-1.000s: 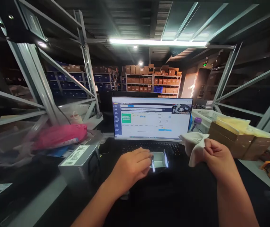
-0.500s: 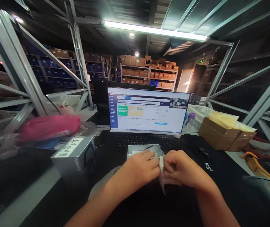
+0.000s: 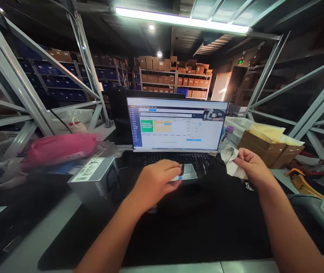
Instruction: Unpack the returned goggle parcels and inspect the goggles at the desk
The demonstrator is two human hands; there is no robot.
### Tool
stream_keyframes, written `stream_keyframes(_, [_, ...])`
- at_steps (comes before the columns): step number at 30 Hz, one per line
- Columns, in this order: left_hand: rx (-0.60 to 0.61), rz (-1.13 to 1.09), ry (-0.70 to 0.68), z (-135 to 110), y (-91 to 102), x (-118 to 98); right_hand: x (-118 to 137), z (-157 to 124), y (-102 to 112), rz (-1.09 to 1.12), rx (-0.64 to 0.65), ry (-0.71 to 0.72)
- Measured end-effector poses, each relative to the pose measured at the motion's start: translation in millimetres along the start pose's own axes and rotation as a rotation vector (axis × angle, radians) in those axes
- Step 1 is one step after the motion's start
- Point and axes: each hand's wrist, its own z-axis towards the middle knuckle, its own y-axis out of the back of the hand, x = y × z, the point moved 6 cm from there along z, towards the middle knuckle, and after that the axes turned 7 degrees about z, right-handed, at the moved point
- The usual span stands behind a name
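My left hand (image 3: 157, 184) reaches over the left part of a small open grey-white box (image 3: 190, 172) in front of the keyboard. Its thumb and fingers close around something mostly hidden; a dark edge and a bit of blue show at the fingertips. Off to the right, my right hand (image 3: 251, 165) is raised over the desk mat and pinches a crumpled white cloth or tissue (image 3: 232, 161). Left of my left hand stands a dark grey product box (image 3: 95, 187) with a white label on top.
A monitor (image 3: 176, 125) stands behind the keyboard (image 3: 162, 157). At left lies a pink bag (image 3: 62, 149). Cardboard boxes with yellow envelopes (image 3: 261, 148) and a yellow-black tool (image 3: 306, 184) are at right, by a grey object (image 3: 309, 212). Metal rack posts flank the desk.
My right hand has moved right and up, away from the small box, carrying the white cloth or tissue. My left hand has shifted slightly left and up. The view has tilted down a little.
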Motion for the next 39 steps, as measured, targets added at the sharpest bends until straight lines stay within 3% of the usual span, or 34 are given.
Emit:
stream_keyframes(2, [-0.093, 0.041, 0.049, -2, 7.4, 8, -19, 9, 26, -0.363, -0.062, -0.033])
stream_keyframes(4, [-0.156, 0.081, 0.078, -2, 11.3, 11, -33, 9, 44, -0.583, -0.091, -0.045])
stream_keyframes(6, [-0.228, 0.120, 0.154, -1, 13.1, 13, -39, -2, 42, -0.653, -0.062, 0.008])
stream_keyframes(9, [-0.397, 0.085, 0.402, -5, 14.5, 20, -28, -34, -3, -0.701, 0.071, 0.219])
stream_keyframes(13, [-0.605, -0.287, 0.773, -21, 6.0, 35, 11, -80, -95, -0.769, 0.193, 0.723])
stream_keyframes(16, [-0.723, -0.597, 0.885, -29, -2.7, 38, 30, -91, -152, -0.877, 0.238, 1.022])
stream_keyframes(20, [-0.784, -0.801, 0.971, -32, -11.8, 43, 39, -83, -194, -1.005, 0.277, 1.230])
stream_keyframes(23, [-0.671, -0.900, 1.022, -31, -18.9, 52, 44, -79, -202, -1.072, 0.254, 1.379])
stream_keyframes(27, [-0.344, -0.967, 0.945, -24, -17.3, 59, 50, -64, -183, -1.157, 0.133, 1.385])
stream_keyframes(30, [-0.047, -0.945, 0.815, -21, -9.3, 52, 56, -44, -151, -1.124, -0.049, 1.245])
stream_keyframes(33, [0.211, -0.674, 0.755, -22, -3.3, 48, 56, -28, -118, -1.016, -0.211, 1.042])
stream_keyframes(36, [0.330, -0.295, 0.842, -29, -4.1, 58, 51, -23, -92, -0.824, -0.330, 0.850])
stream_keyframes(39, [0.376, -0.184, 0.891, -29, -16.5, 64, 37, -23, -79, -0.644, -0.305, 0.670])
